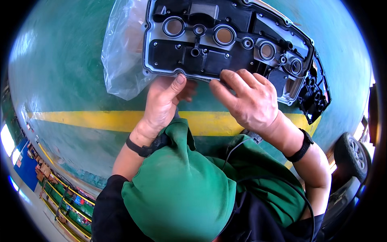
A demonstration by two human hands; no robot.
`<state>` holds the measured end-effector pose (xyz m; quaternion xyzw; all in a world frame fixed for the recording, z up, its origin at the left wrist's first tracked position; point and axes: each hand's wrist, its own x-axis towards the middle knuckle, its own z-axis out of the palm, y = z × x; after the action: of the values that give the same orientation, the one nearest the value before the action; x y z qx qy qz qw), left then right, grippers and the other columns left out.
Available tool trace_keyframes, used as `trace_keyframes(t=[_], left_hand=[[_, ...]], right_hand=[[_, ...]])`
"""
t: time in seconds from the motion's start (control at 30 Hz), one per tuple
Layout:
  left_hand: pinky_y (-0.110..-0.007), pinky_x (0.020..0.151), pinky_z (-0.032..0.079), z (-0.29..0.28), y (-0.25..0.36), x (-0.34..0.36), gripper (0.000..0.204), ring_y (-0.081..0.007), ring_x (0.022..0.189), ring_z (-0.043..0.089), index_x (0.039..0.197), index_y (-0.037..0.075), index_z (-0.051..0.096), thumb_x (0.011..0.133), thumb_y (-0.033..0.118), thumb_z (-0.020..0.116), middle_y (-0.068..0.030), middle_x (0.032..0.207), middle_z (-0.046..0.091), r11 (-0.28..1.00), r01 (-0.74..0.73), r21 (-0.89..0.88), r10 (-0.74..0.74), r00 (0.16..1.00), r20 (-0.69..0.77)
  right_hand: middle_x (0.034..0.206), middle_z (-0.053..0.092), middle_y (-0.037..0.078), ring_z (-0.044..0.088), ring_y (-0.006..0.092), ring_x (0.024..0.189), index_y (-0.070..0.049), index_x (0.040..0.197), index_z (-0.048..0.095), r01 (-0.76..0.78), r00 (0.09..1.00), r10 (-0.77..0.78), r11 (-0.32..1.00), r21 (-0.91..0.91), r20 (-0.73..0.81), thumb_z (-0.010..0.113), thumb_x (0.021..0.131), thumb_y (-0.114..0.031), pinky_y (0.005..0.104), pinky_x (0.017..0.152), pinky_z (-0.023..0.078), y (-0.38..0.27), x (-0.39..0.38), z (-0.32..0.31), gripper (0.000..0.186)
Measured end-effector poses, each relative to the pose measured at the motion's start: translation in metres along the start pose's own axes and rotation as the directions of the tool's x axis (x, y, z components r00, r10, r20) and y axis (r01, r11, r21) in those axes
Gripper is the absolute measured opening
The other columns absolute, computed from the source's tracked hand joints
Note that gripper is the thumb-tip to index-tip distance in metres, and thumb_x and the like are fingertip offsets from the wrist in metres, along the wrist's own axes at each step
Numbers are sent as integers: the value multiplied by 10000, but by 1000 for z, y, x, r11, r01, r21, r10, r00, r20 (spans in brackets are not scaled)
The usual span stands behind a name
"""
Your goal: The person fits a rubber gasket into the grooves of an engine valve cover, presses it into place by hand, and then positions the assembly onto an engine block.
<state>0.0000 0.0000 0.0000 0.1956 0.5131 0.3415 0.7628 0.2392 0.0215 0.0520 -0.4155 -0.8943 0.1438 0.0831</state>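
Worn on the head, the left fisheye camera is looking steeply down, facing the engine cover [213,59] from close by and cutting off the cover's far edge. Its wide field is also taking in green clothing [181,189] on the cover's near side, a vehicle wheel [351,156] beyond its right, and yellow railings [69,205] well apart, near left of it.

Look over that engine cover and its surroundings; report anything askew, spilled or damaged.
No clear damage or spill stands out on the engine cover. Slightly untidy: the clear plastic bag shows crumpled past its left end, and a black part slants out beyond its right.
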Motion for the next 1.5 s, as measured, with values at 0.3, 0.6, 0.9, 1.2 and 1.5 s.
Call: trace_keyframes(t=[0.3, 0.6, 0.9, 1.2, 1.5], left_hand=[[-308, 755, 525, 7, 2, 0, 347, -187, 817, 687, 1014, -4, 717, 1012, 341, 673, -136, 937, 744, 994, -94, 54, 103, 978, -182], [-301, 755, 536, 15, -11, 7, 284, -167, 861, 693, 1074, -8, 713, 995, 265, 708, -120, 1010, 744, 986, -139, 95, 147, 985, -89], [-309, 786, 550, 33, -19, 19, 236, -165, 899, 707, 1137, 27, 731, 977, 201, 727, -83, 1019, 757, 995, -99, -7, 99, 986, 137], [-310, 756, 551, 44, -23, 22, 270, -162, 832, 702, 1115, 21, 722, 964, 243, 742, -76, 955, 753, 990, -140, 0, 139, 988, 73], [-299, 685, 557, 44, -16, 22, 297, -166, 765, 714, 1112, 13, 719, 965, 270, 740, -89, 889, 753, 991, -86, 98, 75, 990, 116]], right_hand=[[1045, 631, 67, 641, 225, 893, -38, 1079, 672, 38, 995, -19, 982, 186, -102, 664, 745, -92, 344, 726, 576, 12, 5, 16, 338], [1022, 649, 73, 641, 265, 915, -81, 966, 650, -72, 996, 82, 950, 305, -21, 680, 789, -59, 369, 749, 574, 18, 5, 8, 181], [959, 654, 94, 653, 303, 912, -55, 943, 649, -88, 987, 137, 900, 427, -85, 740, 835, -92, 410, 760, 561, 23, 5, 9, 146], [904, 661, 143, 659, 376, 849, -32, 970, 632, -221, 963, 268, 807, 547, -6, 713, 819, -44, 455, 749, 546, 25, 6, 2, 172], [887, 642, 131, 651, 344, 869, -35, 1013, 609, -299, 951, 309, 903, 309, 17, 699, 847, -65, 434, 737, 543, 16, -6, -13, 191]])
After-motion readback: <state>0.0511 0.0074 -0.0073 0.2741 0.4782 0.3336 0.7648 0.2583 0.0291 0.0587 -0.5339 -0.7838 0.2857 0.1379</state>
